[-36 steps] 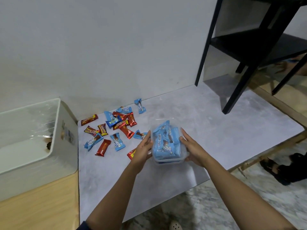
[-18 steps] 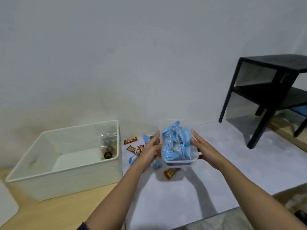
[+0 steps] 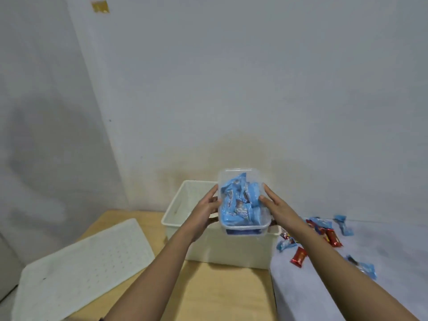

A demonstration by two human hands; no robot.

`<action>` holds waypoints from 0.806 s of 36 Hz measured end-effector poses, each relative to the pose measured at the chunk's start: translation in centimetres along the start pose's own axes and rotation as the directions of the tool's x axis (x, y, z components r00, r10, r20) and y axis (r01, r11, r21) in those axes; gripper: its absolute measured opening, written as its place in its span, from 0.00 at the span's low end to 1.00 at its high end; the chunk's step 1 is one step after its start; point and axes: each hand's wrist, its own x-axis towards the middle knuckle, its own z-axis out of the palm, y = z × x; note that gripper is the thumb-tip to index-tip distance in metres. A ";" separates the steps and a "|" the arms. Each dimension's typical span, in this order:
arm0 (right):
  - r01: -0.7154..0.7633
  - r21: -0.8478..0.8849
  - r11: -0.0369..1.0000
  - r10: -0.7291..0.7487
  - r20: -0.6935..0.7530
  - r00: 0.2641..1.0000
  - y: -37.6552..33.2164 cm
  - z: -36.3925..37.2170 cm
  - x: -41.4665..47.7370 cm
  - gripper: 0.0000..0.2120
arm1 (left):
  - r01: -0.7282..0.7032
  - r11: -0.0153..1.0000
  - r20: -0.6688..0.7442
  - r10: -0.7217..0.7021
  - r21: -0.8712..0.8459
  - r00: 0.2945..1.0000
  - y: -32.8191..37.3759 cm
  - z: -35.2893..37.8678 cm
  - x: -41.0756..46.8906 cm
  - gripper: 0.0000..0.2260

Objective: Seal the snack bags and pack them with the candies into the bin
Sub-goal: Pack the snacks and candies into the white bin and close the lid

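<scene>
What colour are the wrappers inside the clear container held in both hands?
Light blue wrappers, seen best in the head view through the clear container.

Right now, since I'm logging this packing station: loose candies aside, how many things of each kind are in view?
White bin: 1
Clear container of blue candies: 1
White perforated panel: 1
Hands: 2 (left hand, right hand)
Total: 5

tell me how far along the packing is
Done: one clear pack is filled with blue candies. In hand: left hand and right hand hold it over the white bin, not yet inside. Left: loose candies lie on the grey surface beside the bin.
</scene>
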 end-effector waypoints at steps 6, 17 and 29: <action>-0.024 -0.001 1.000 0.024 0.037 0.999 -0.2 5.3 5.7 0.25 | 0.060 0.998 -0.087 -0.061 -0.015 0.994 -0.7 -5.8 3.2 0.24; -0.230 -0.062 0.971 0.230 -0.011 0.973 4.2 11.0 14.5 0.23 | 0.247 0.969 -0.209 -0.242 -0.002 0.947 -5.2 -8.8 12.8 0.22; -0.518 -0.178 0.837 0.537 0.079 0.840 8.2 14.0 17.5 0.28 | 0.488 0.851 -0.095 -0.479 0.194 0.873 -10.9 -11.7 17.2 0.31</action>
